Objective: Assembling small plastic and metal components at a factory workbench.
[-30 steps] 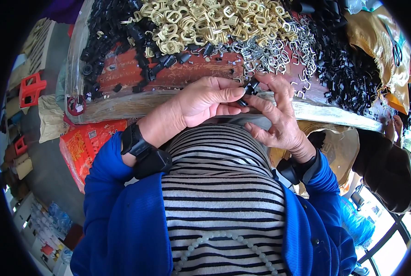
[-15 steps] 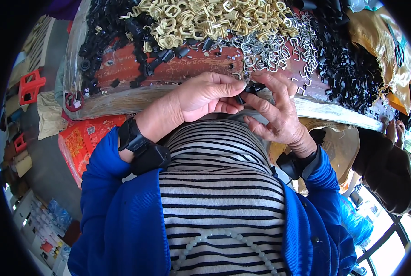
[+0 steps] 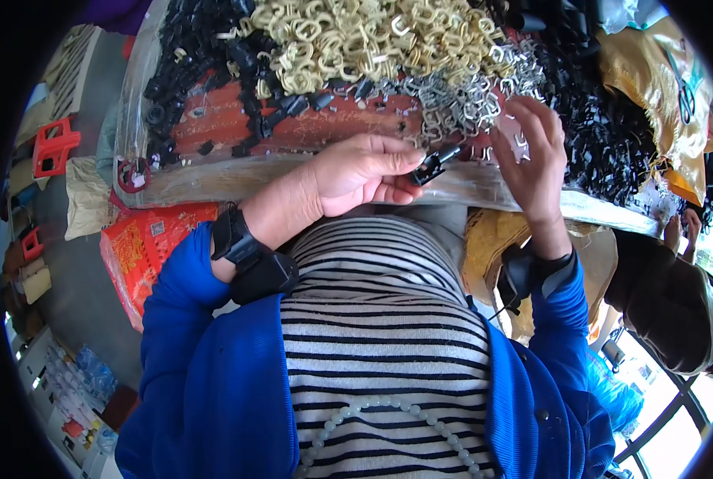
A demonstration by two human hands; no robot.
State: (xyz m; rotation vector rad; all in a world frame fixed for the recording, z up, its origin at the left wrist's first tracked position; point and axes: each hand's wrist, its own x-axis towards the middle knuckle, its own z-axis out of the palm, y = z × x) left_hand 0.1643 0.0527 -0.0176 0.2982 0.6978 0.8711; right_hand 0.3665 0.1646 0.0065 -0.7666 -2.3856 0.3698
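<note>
My left hand [image 3: 368, 172] pinches a small black plastic clip [image 3: 430, 168] between thumb and fingers, just over the table's near edge. A dark prong of the clip sticks out to the right. To its right, my right hand [image 3: 536, 160] is raised with fingers apart and nothing seen in them. It is nearest to the small bent silver metal pieces [image 3: 462, 104], heaped in the middle of the table. Behind these lies a large pile of gold-coloured ring-shaped pieces [image 3: 356, 48].
The red table [image 3: 340, 128] has a plastic-wrapped near edge. Black parts [image 3: 612, 144] are piled at the right, more black pieces [image 3: 205, 56] at the left. A gold sack [image 3: 651, 72] with scissors [image 3: 686, 104] is at far right. Another person's hand [image 3: 683, 231] shows at the right edge.
My right hand has left the black clip and moved right and away, its fingers now apart. My left hand keeps the clip, which is now more exposed.
</note>
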